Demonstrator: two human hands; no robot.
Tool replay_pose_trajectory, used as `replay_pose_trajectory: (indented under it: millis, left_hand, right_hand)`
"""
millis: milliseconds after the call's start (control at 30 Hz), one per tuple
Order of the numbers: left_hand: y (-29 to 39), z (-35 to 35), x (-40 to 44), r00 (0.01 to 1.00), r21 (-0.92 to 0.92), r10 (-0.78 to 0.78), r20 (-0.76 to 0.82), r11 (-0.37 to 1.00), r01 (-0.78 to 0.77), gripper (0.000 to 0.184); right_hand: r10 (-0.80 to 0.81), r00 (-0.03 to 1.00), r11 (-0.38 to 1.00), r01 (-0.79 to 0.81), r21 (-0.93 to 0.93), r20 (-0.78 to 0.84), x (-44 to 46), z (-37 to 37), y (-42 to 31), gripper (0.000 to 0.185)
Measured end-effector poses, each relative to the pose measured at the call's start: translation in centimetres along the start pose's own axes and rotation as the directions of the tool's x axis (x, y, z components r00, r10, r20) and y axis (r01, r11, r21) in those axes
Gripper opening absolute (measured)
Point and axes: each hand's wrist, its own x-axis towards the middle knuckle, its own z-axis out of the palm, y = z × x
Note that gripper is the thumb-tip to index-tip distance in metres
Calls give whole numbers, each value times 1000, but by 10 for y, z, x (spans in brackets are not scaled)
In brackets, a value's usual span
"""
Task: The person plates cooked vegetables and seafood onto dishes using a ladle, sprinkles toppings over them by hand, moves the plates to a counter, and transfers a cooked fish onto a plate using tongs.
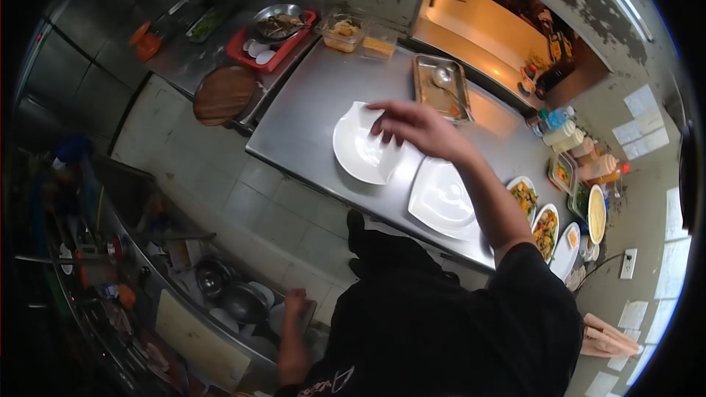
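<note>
My right hand [412, 129] reaches over a white dish [357, 151] with a pointed corner on the steel counter [294, 110]. Its fingers are slightly bent and apart, with the fingertips over the dish near its upper rim; whether they touch it is unclear. Beside this dish, partly under my forearm, sits a white squarish plate [441, 198]. Both dishes look empty. My left hand [296, 301] hangs low at my other side, near the lower shelf with pans; its fingers are too small and dim to make out.
A metal tray [441, 88] holding a ladle lies toward the wall. Oval plates of food [546, 231] and sauce bottles [562, 136] stand at the right. Farther left are a red tray [239, 51] and a round wooden board [224, 95]. Pans [245, 303] rest low at the left.
</note>
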Motion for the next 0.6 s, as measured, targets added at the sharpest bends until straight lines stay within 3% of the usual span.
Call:
replay_pose_trajectory:
  millis: [33, 67, 100, 133, 200, 300, 400, 500, 533, 567, 600]
  left_hand:
    - [-11, -3, -10, 988, 226, 140, 63, 962, -151, 22]
    - [-10, -12, -26, 953, 502, 216, 214, 812, -297, 23]
    - [-12, -11, -50, 969, 529, 188, 159, 813, -244, 22]
    - [-15, -10, -73, 982, 551, 158, 103, 812, -189, 20]
    - [1, -19, -105, 998, 417, 66, 8, 907, -63, 21]
    - [24, -33, -129, 999, 305, 33, -27, 952, -23, 21]
    - [36, -45, -130, 996, 263, 83, -31, 962, -72, 22]
    - [40, -61, -118, 987, 254, 155, -41, 957, -140, 23]
    - [40, -67, -112, 988, 240, 147, -54, 962, -130, 23]
    - [40, -72, -100, 990, 211, 125, -67, 971, -108, 23]
    - [50, -81, -87, 996, 79, -40, -81, 996, 46, 24]
  right_hand:
    - [97, 991, 990, -105, -89, -93, 31, -18, 39, 38]
    - [149, 967, 969, -185, -166, -208, 60, -36, 80, 38]
    - [205, 928, 933, -281, -223, -311, 85, -52, 106, 39]
    - [245, 881, 930, -332, -158, -406, 111, -71, 143, 41]
    - [165, 815, 893, -362, -267, -556, 162, -112, 226, 46]
    - [7, 767, 741, -435, -511, -641, 217, -146, 253, 51]
    - [171, 735, 735, -539, -412, -657, 263, -164, 270, 52]
    - [238, 564, 679, -679, -279, -791, 283, -172, 280, 53]
    - [206, 540, 707, -659, -258, -816, 283, -173, 282, 45]
    - [209, 605, 703, -639, -312, -769, 285, -179, 289, 43]
    - [211, 666, 698, -615, -367, -716, 287, -187, 298, 40]
